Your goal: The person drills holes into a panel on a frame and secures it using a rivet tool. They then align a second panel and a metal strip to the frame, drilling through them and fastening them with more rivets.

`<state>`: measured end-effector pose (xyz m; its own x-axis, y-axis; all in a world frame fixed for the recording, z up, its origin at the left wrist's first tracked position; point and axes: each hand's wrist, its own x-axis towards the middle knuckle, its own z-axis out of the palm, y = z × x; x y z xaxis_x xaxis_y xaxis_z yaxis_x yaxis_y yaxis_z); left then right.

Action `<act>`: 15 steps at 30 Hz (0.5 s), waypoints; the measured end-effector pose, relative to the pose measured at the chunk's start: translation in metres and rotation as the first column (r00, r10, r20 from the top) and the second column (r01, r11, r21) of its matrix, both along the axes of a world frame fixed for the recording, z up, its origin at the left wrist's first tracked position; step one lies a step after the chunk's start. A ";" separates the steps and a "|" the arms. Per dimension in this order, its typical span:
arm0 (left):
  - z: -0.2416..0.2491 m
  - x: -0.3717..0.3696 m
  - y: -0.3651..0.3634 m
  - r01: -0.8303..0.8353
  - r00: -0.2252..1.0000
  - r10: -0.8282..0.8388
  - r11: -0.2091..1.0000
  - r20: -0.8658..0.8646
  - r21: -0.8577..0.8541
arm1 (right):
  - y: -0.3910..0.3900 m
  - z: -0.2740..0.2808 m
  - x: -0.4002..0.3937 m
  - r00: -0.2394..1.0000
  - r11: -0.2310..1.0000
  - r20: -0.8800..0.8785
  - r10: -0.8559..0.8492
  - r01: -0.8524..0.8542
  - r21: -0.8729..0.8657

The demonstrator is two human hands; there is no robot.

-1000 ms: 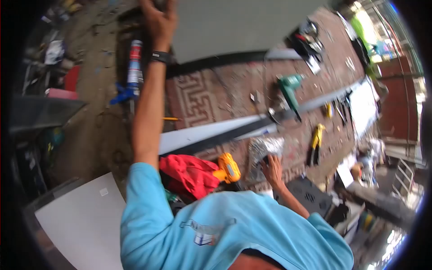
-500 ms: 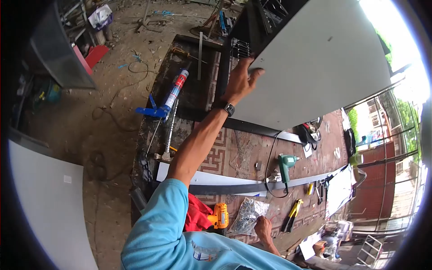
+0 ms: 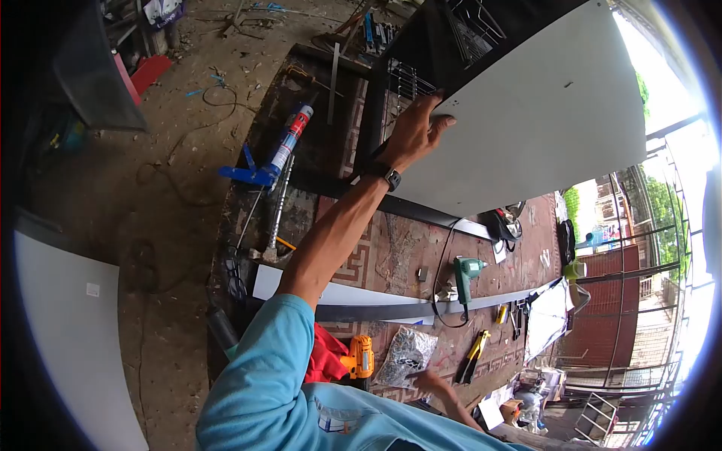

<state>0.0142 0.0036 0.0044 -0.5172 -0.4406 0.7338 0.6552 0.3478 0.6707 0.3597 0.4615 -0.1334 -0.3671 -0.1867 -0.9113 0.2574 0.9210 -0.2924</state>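
My left hand [image 3: 417, 135], with a black watch [image 3: 391, 178] on its wrist, reaches up and grips the lower left edge of a large grey-white panel [image 3: 526, 128] that leans on a black metal frame [image 3: 372, 128]. My right hand [image 3: 432, 385] is low at the bottom, blurred, at the lower corner of a clear plastic bag of screws [image 3: 406, 352] lying on the patterned floor. I cannot tell if it holds the bag. A yellow cordless drill [image 3: 359, 358] and a red cloth [image 3: 323, 357] lie just left of the bag.
A caulking gun with a blue handle [image 3: 274, 161] lies on the dirt-edged floor. A long grey metal profile [image 3: 391, 308] crosses the floor, with a green drill [image 3: 464, 272] and yellow pliers [image 3: 472, 353] near it. A white board [image 3: 68, 338] stands at the left.
The view has swung so the panel and my left hand sit lower and fuller in frame. My right hand has slid from on top of the screw bag to its lower corner.
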 end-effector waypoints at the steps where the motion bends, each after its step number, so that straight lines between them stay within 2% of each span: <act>1: 0.001 0.000 -0.001 0.011 1.000 -0.011 1.000 0.003 -0.007 | -0.007 0.013 -0.016 0.946 0.947 -0.051 -0.320 0.317 -0.056; 2: 0.001 0.001 -0.001 0.012 1.000 -0.012 1.000 0.005 -0.004 | -0.051 0.054 -0.045 0.924 0.944 -0.229 -0.306 0.263 -0.200; 3: 0.001 0.001 0.000 -0.004 1.000 0.004 1.000 -0.010 -0.006 | -0.055 0.059 -0.074 0.890 0.951 -0.343 -0.300 0.254 -0.175; 4: 0.001 0.001 0.000 -0.020 0.999 0.019 1.000 -0.026 -0.007 | -0.076 0.065 -0.102 0.722 0.830 -0.446 -0.530 0.333 -0.448; 5: 0.000 0.001 0.001 -0.015 1.000 0.015 1.000 -0.026 -0.003 | -0.118 0.096 -0.128 0.652 0.620 -0.322 -0.686 0.293 -0.728; 6: 0.000 0.001 0.000 -0.037 0.999 0.036 0.999 -0.040 -0.024 | -0.153 0.119 -0.155 0.584 0.685 -0.519 -0.624 0.089 -0.723; 7: 0.001 0.000 -0.001 -0.060 0.997 0.058 0.997 -0.054 -0.048 | -0.189 0.143 -0.181 0.447 0.747 -0.698 -0.559 -0.094 -0.659; 8: 0.001 -0.001 -0.001 -0.060 0.997 0.057 0.997 -0.057 -0.052 | -0.214 0.161 -0.204 0.300 0.897 -0.875 -0.381 -0.110 -0.429; 10: 0.001 -0.001 -0.002 -0.031 0.997 0.029 0.999 -0.066 -0.029 | -0.278 0.181 -0.246 0.103 0.717 -0.759 -0.642 -0.269 -0.643; 12: 0.000 -0.001 -0.001 -0.053 0.997 0.050 0.998 -0.058 -0.044 | -0.327 0.207 -0.271 -0.088 0.767 -0.780 -0.620 -0.277 -0.578; 14: -0.001 -0.001 -0.001 -0.070 0.996 0.068 0.996 -0.052 -0.054 | -0.357 0.204 -0.304 -0.084 0.556 -0.583 -0.808 -0.434 -0.709; 15: -0.001 -0.001 -0.001 -0.033 0.999 0.032 0.999 -0.019 -0.043 | -0.364 0.204 -0.312 -0.088 0.561 -0.586 -0.806 -0.433 -0.706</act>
